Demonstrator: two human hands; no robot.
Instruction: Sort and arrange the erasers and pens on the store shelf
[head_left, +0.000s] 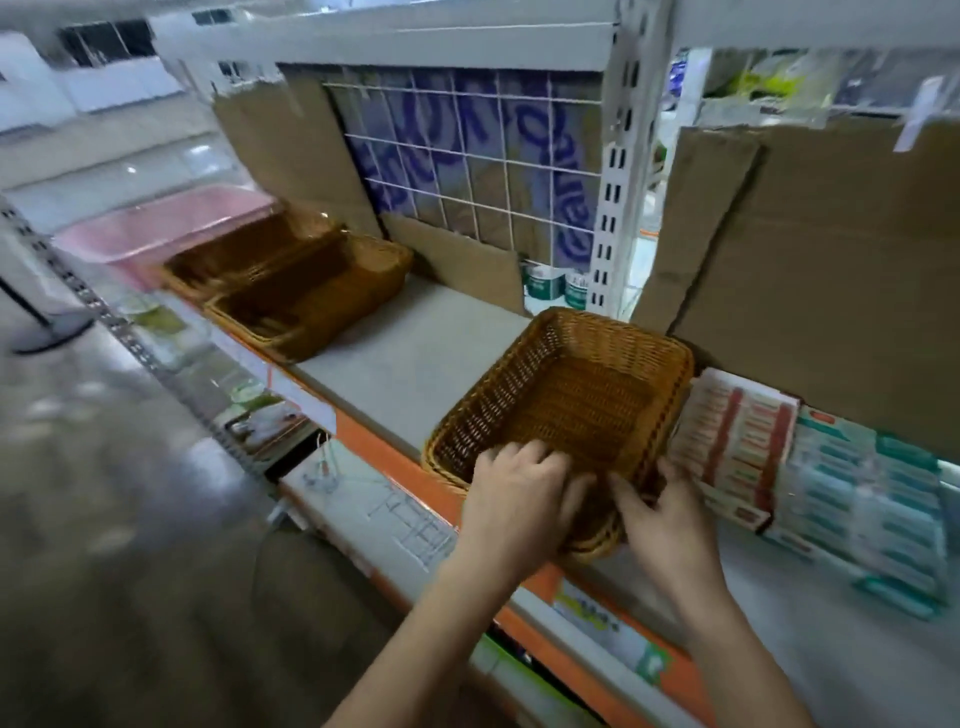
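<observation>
My left hand (519, 483) and right hand (670, 512) both grip the near rim of a wicker basket (498, 395). The left fingers are curled over the rim and down onto the inner wall. The right hand pinches the near right corner, thumb on the inside and fingers wrapped round the outside.

The basket is rectangular and woven in honey-brown strands, with sloping walls, a thick braided rim and a tighter, darker weave on its floor. It sits on the grey shelf (415, 353) at the front edge, turned askew to the orange rail (384, 447).

Just beside its right wall lie flat red-and-white packs (737, 441), with teal packs (872, 499) beyond them. Two more brown baskets (311, 296) stand well apart to the left
</observation>
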